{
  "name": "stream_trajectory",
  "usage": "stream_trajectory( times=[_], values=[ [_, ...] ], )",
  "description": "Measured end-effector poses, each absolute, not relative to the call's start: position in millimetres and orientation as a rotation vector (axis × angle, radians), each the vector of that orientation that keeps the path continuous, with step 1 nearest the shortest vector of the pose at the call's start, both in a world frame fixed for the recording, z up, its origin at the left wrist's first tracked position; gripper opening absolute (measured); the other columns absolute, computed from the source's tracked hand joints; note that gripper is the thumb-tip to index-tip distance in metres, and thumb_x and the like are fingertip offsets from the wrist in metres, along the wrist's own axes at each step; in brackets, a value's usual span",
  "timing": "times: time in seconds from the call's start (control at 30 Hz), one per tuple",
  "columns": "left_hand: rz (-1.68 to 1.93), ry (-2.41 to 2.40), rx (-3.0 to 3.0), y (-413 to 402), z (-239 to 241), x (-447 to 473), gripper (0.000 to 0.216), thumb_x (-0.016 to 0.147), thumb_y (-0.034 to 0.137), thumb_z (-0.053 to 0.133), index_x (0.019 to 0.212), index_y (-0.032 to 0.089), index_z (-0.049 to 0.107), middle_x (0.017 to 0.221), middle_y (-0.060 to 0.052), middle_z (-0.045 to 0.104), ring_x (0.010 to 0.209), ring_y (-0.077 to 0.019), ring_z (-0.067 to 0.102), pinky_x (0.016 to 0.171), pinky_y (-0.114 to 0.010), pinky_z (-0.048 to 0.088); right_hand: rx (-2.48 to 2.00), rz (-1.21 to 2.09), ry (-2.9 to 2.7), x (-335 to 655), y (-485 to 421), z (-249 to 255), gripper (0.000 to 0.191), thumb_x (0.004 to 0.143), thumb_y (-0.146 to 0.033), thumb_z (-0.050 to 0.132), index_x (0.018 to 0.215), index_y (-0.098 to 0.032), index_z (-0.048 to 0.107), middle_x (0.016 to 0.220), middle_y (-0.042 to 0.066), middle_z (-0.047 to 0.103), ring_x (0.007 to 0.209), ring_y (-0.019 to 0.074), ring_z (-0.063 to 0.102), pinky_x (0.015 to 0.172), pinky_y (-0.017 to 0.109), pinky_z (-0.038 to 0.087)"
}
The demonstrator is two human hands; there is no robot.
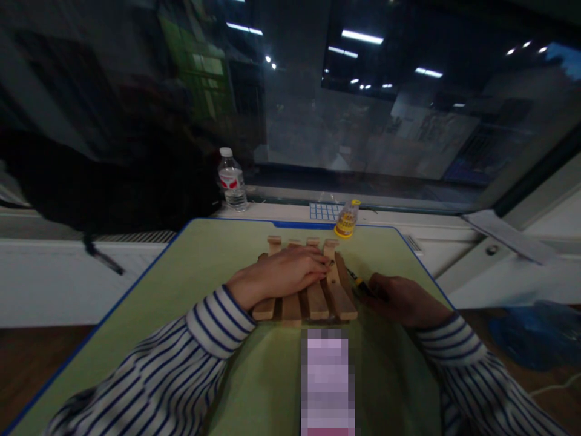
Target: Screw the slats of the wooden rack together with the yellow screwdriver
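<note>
A small wooden slatted frame (318,303) rests on the table, its slats running away from me with upright blocks at the far end. My left hand (290,269) lies across the slats, closed against them, fingers together and fingertips at the rightmost slat. Dark holes or screws show in that slat near the fingertips; which they are I cannot tell. My right hand (399,298), just right of the frame, is closed around a screwdriver (361,284) with a yellow and black handle. Its thin shaft points toward the frame's right side piece; whether the tip touches is unclear.
A phone-like object (327,381), blurred out, lies at the near edge of the green table (172,290). A yellow-capped bottle (347,220) stands at the far edge. On the sill are a water bottle (233,184) and a black bag (113,181). Papers (503,233) lie at right.
</note>
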State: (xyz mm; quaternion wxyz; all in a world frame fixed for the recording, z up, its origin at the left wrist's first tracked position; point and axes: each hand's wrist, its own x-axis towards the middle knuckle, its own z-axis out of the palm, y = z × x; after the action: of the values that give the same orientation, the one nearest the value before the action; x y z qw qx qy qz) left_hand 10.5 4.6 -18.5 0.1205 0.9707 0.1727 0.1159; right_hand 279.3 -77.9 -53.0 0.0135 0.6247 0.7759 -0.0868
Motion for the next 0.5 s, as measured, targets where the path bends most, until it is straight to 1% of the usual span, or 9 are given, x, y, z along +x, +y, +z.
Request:
stream_trajectory(
  times=[0.2, 0.33, 0.5],
  values=[
    [0.304, 0.495, 2.768, 4.0, -16.8, 9.8, 0.030, 0.099, 0.022, 0.039, 0.109, 0.017, 0.067, 0.125, -0.006, 0.063, 0.126, -0.0179, 0.050, 0.109, -0.034, 0.035, 1.947, -0.265, 2.404, 276.8, -79.4, -50.4, 0.031, 0.089, -0.050, 0.042, 0.086, -0.022, 0.055, 0.075, 0.005, 0.066, 0.063, 0.0180, 0.058, 0.054, 0.029, 0.029],
    [0.307, 0.485, 2.751, 6.1, -19.0, 8.6, 0.031, 0.099, 0.024, 0.039, 0.112, 0.018, 0.066, 0.129, -0.007, 0.061, 0.127, -0.0176, 0.048, 0.110, -0.034, 0.035, 1.939, -0.275, 2.399, 277.0, -79.6, -49.4, 0.029, 0.089, -0.048, 0.043, 0.087, -0.022, 0.057, 0.075, 0.005, 0.067, 0.063, 0.0176, 0.059, 0.054, 0.028, 0.030],
    [0.266, 0.503, 2.748, 7.1, -19.8, 7.8, 0.030, 0.099, 0.024, 0.040, 0.112, 0.018, 0.066, 0.131, -0.007, 0.059, 0.128, -0.0177, 0.048, 0.110, -0.032, 0.035, 1.930, -0.276, 2.395, 278.2, -78.1, -51.8, 0.034, 0.090, -0.050, 0.041, 0.083, -0.022, 0.059, 0.072, 0.006, 0.066, 0.061, 0.0177, 0.058, 0.053, 0.029, 0.028]
  ],
)
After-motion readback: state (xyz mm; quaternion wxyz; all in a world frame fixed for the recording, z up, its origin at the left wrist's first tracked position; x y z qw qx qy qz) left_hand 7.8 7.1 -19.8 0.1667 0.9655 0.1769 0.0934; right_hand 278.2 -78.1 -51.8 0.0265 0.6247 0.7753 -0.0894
